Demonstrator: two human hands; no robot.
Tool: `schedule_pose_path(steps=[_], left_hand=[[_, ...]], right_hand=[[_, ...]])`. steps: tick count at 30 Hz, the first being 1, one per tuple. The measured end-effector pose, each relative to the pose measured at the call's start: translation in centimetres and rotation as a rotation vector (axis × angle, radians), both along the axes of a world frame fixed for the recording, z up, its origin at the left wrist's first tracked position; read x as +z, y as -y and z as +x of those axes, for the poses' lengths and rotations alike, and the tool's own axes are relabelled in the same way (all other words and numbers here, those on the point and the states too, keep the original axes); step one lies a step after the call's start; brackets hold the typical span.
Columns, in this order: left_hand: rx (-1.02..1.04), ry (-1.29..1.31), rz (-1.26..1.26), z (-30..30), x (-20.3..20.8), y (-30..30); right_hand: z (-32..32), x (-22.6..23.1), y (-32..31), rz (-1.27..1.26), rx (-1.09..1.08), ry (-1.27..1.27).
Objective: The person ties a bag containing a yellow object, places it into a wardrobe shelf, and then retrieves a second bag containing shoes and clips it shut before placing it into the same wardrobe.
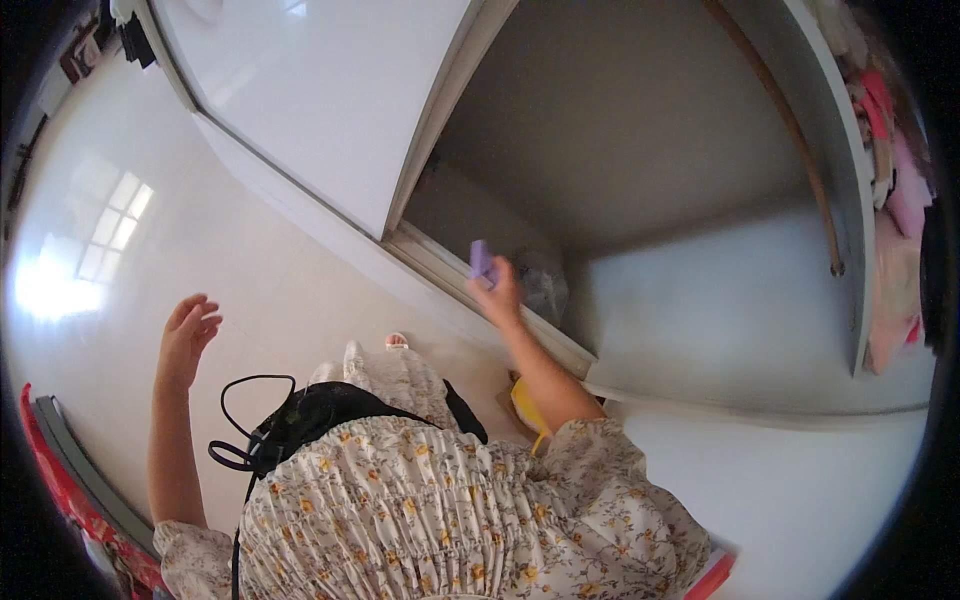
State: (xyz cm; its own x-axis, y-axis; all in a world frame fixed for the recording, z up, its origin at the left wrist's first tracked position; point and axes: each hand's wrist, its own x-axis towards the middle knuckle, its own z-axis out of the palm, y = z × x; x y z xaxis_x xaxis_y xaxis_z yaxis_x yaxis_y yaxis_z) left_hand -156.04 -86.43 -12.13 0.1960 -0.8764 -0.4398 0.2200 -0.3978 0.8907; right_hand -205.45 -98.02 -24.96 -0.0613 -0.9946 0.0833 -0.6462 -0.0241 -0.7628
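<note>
My right hand (pixel 499 287) reaches forward to the bottom track of an open white wardrobe (pixel 300 100) and grips a small purple object (pixel 481 261), possibly a cloth or sponge. A crumpled clear plastic bag (pixel 543 283) lies just inside the wardrobe, right beside that hand. My left hand (pixel 187 335) hangs out to the left over the glossy white floor (pixel 150 250), fingers spread and holding nothing. I wear a floral dress (pixel 430 500).
The wardrobe's sliding door (pixel 330 90) is pushed left. Its interior holds a wooden rail (pixel 800 140). Folded pink and beige clothes (pixel 895 200) are stacked at the far right. A yellow item (pixel 530 405) sits under my right arm. Black cable (pixel 250 440) hangs at my waist.
</note>
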Motion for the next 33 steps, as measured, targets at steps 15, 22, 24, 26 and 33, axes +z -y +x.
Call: schedule_pose_path(steps=[15,22,24,26,33], left_hand=[[0.462,0.068,0.68,4.0,-23.9,-32.1],[0.524,0.113,0.692,-3.5,-22.7,-34.1],[0.577,0.144,0.59,-4.9,-21.3,-34.8],[0.581,0.117,0.572,-5.9,-20.1,-35.5],[0.938,0.143,0.439,-2.7,-21.9,-38.0]], right_hand=[[1.3,-9.3,-0.9,0.722,0.313,-0.656],[5.8,-8.4,0.0,0.459,0.773,-0.393],[7.5,-5.5,-0.4,0.677,0.773,-0.518],[6.2,-7.2,0.6,0.638,0.884,-0.65],[25.2,-2.8,1.9,0.672,1.116,-0.694]])
